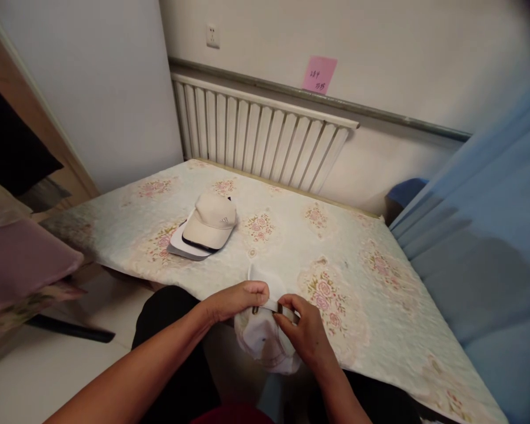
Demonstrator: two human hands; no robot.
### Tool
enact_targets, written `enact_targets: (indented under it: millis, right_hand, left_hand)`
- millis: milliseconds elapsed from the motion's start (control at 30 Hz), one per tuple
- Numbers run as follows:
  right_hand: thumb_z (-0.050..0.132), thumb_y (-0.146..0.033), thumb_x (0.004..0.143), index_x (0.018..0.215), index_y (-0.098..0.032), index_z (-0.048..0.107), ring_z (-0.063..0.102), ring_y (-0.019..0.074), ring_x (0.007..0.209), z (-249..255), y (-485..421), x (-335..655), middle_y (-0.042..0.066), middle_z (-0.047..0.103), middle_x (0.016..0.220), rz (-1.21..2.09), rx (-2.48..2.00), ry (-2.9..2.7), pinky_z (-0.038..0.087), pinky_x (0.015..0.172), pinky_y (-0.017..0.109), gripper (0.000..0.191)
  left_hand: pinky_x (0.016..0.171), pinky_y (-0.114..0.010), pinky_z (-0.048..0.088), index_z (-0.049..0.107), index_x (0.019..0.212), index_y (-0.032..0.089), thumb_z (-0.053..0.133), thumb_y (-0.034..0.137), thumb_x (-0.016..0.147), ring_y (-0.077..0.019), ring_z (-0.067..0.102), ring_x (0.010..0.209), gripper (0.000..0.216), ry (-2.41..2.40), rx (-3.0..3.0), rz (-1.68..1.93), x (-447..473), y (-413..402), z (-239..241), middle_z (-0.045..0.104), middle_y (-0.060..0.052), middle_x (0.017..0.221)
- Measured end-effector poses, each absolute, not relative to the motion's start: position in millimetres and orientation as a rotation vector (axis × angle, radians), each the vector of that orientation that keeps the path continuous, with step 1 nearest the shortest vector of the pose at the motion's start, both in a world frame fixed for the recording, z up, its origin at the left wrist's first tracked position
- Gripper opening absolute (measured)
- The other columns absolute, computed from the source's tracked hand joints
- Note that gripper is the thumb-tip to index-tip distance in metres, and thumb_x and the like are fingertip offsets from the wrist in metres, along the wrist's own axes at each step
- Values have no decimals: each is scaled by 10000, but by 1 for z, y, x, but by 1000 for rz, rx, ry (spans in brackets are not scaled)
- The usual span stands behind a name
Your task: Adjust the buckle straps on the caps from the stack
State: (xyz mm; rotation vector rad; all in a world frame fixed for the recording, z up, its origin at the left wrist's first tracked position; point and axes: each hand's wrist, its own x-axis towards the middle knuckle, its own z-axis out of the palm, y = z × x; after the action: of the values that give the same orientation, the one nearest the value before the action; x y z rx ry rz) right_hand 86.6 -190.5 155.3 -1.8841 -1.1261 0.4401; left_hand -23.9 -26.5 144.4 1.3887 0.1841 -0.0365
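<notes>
A white cap (265, 341) hangs over the near edge of the flowered mattress (357, 277), its back strap facing up. My left hand (238, 299) is closed in a pinch on the left end of the strap. My right hand (302, 333) pinches the strap's right end, near the small buckle. Farther back on the mattress lies a stack of caps (205, 227), a beige one on top of a white and a grey one, out of reach of both hands.
A white radiator (260, 138) lines the wall behind the mattress, with a pink sticky note (319, 75) above it. A blue curtain (490, 235) hangs at the right. Pink bedding (22, 265) lies at the left, over a pale floor.
</notes>
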Motion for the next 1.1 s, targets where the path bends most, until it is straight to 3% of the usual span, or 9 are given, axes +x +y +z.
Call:
enact_targets:
  millis: [267, 567, 767, 1100]
  right_hand:
    - [614, -193, 703, 779, -223, 610, 552, 155, 665, 158, -194, 86, -9, 621, 713, 477, -1881, -1163, 400, 605, 257, 81]
    - [592, -189, 719, 764, -207, 603, 536, 135, 641, 159, -194, 85, -24, 602, 680, 450, -1902, -1202, 383, 609, 241, 50]
    - [591, -184, 702, 755, -207, 588, 529, 141, 635, 153, -198, 90, -28, 583, 655, 446, -1938, -1180, 382, 611, 248, 58]
    - [592, -184, 693, 737, -205, 569, 541, 147, 655, 149, -198, 95, -29, 568, 661, 455, -1906, -1178, 405, 642, 258, 54]
  left_hand:
    - [566, -203, 278, 508, 757, 150, 609, 428, 774, -81, 390, 597, 296, 144, 1441, -102, -27, -21, 140, 490, 31, 678]
    - [666, -229, 356, 527, 715, 144, 646, 424, 745, -109, 488, 715, 306, 187, 1392, -21, -28, -26, 146, 619, -42, 878]
    - [641, -227, 355, 552, 738, 141, 656, 409, 739, -107, 497, 696, 287, 225, 1346, -45, -31, -23, 144, 617, -30, 841]
    - [532, -209, 251, 473, 687, 147, 662, 387, 713, -67, 412, 603, 307, 273, 1290, -112, -34, -21, 143, 632, -51, 956]
